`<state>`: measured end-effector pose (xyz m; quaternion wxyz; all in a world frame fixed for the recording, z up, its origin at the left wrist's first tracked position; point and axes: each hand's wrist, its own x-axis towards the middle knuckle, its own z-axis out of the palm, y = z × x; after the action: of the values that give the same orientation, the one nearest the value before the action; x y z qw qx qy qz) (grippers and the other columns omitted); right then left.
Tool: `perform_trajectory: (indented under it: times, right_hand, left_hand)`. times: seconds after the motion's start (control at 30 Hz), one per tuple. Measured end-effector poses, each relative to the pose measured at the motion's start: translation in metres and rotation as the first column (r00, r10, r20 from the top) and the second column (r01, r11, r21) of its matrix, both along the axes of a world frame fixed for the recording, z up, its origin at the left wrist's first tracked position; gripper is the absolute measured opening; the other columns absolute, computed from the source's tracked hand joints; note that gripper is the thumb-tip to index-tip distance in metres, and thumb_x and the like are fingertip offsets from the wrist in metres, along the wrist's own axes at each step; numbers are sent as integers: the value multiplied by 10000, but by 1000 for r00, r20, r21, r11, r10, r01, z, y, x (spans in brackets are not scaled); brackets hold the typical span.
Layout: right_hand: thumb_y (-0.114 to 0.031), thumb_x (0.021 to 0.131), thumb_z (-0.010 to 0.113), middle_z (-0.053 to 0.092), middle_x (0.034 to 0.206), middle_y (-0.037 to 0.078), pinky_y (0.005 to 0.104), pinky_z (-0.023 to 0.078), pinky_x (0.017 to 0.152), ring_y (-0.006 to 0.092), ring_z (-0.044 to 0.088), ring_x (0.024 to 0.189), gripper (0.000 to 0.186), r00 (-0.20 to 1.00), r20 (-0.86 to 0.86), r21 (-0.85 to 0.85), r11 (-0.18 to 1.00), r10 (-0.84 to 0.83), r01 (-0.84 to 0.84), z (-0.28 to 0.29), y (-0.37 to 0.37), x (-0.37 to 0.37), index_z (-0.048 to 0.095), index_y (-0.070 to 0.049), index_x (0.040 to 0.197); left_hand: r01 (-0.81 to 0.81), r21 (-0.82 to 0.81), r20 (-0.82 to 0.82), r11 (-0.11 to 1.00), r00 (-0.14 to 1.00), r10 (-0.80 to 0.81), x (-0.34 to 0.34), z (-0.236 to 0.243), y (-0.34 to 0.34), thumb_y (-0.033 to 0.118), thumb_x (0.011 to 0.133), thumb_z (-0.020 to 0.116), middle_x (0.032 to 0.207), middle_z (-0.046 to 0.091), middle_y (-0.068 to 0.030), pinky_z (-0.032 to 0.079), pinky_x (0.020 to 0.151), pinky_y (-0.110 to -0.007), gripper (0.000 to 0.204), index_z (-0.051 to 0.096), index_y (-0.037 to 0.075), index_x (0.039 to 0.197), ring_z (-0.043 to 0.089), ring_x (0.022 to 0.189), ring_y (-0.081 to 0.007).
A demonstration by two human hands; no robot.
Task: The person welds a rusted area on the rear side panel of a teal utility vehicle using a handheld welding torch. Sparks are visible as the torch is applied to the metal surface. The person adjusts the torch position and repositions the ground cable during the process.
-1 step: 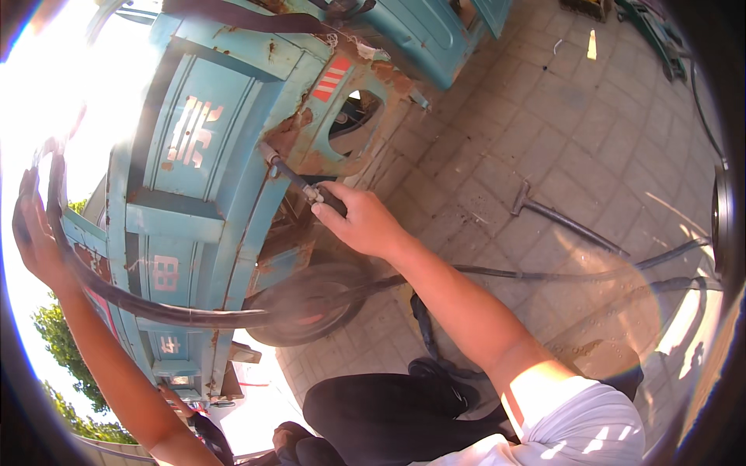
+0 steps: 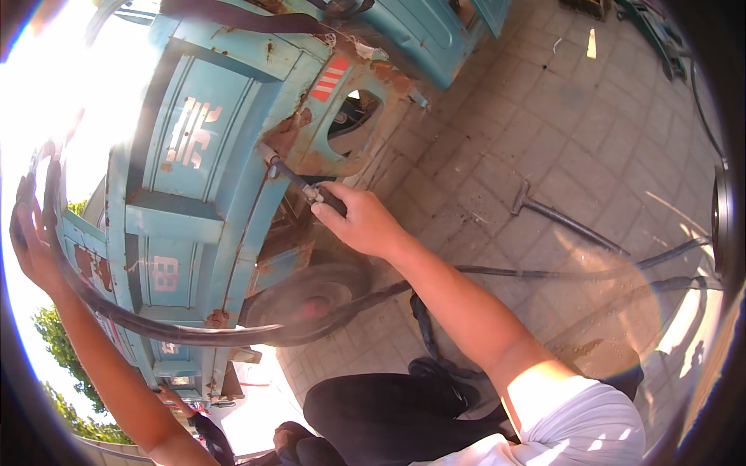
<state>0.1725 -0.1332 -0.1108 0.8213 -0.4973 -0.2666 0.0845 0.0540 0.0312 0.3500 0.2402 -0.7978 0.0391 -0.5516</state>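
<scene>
My right hand [image 2: 359, 221] is closed around the black grip of a dark rod [image 2: 291, 177] with a pale metal joint near my thumb. The rod's far end meets the rusty rear corner of a blue-green truck body [image 2: 200, 132]. At the far left, my left hand [image 2: 37, 252] is raised beside the truck, with its fingers around a thick black hose [image 2: 186, 334]; glare washes out part of this grip. From there the hose sags across the truck's rear and passes over a wheel [image 2: 307, 303] toward the right.
A hammer [image 2: 571, 217] lies on the paving [image 2: 466, 179] to the right. A green floor jack [image 2: 654, 39] stands at the upper right. My bent knee [image 2: 373, 404] is low in front. At the lower left, another person's arm [image 2: 175, 398] reaches toward the truck.
The hose now hangs lower across the truck and wheel. My left hand has shifted slightly down; my right hand and the rod stay in place.
</scene>
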Motion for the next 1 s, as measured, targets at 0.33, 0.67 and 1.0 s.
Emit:
perform_trajectory:
  times: [0.33,0.67,1.0]
  right_hand:
    - [-368,1005,655,657,828,50,288,495,544,103,587,542,582,940,-242,139,967,241,-212,-7,6,-1,556,36,1411]
    - [-372,999,637,754,941,152,386,537,811,275,723,889,538,988,-126,6,996,90,-90,-8,-6,-10,576,46,1333]
    - [-349,984,656,736,867,158,399,534,724,288,715,788,519,996,-10,-38,996,-86,86,-9,2,4,598,38,1324]
  left_hand:
    - [-82,-2,-29,997,996,82,-11,19,4,376,1077,464,1469,571,-127,380,1173,-445,476,584,82,1431,512,1377,-272]
    - [89,-115,10,989,996,-88,14,-44,-42,371,1085,404,1525,512,-143,316,1221,-486,511,511,60,1477,427,1452,-288]
    - [528,-555,243,643,842,-481,-43,-145,-94,373,1089,339,1596,425,-155,208,1277,-529,553,415,48,1530,294,1543,-299]
